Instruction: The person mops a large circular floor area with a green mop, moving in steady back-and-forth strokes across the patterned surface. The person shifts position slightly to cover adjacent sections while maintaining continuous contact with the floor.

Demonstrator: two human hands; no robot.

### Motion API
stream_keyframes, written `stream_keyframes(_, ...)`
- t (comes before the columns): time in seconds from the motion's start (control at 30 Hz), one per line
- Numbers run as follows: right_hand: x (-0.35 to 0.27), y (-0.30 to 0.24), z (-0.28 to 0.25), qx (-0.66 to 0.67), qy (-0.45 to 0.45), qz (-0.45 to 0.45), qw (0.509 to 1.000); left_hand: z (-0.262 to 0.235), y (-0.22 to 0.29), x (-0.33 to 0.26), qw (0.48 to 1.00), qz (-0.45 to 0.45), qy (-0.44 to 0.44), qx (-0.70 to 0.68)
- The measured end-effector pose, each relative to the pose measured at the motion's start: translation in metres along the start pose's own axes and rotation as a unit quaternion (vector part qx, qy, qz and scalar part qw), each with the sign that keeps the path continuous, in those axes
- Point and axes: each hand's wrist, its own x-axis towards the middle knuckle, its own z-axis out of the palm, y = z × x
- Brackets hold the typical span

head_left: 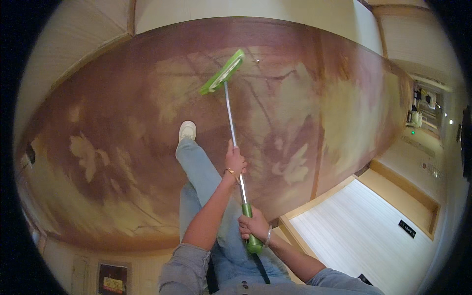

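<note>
Both hands hold a long-handled floor tool with a silver pole, a green grip and a wide green and white head. I cannot make out whether the head is a mop, a brush or a roller. My left hand is closed around the metal pole, partway up. Lower down, my right hand wraps around the green grip, whose rounded end shows below the fingers. The head lies slanted on or just above the patterned carpet, ahead of my feet.
My white shoe is on the brown and yellow carpet, left of the pole. At the lower right is a pale door in a wooden frame. Light walls border the carpet. Toward the right, the corridor holds several small objects.
</note>
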Motion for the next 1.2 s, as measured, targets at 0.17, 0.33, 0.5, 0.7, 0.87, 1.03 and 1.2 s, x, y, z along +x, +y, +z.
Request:
stream_keyframes(0.17,-0.044,0.034,-0.028,-0.098,-0.02,-0.004,0.995,-0.014,-0.039,-0.049,0.994,0.058,-0.038,-0.089)
stream_keyframes(0.33,-0.033,0.055,-0.032,-0.099,-0.128,0.026,0.986,-0.054,-0.027,-0.082,0.973,0.123,0.193,0.03)
stream_keyframes(0.5,0.005,0.012,-0.064,0.038,-0.193,0.108,0.974,-0.087,-0.031,-0.003,0.982,0.036,0.169,-0.076)
stream_keyframes(0.7,-0.048,-0.052,-0.132,0.02,-0.045,0.031,0.998,0.091,-0.097,0.044,0.969,0.103,0.142,0.174)
stream_keyframes(0.87,-0.088,-0.063,-0.182,-0.04,-0.061,0.068,0.995,0.149,-0.119,0.007,0.981,0.123,0.114,0.095)
stream_keyframes(1.03,-0.055,-0.064,-0.173,-0.071,-0.155,0.113,0.979,0.063,-0.091,0.001,0.972,0.1,0.203,-0.061)
stream_keyframes(1.2,-0.024,-0.097,-0.153,0.033,-0.204,0.15,0.967,0.058,-0.064,0.031,0.939,0.147,0.279,0.135)
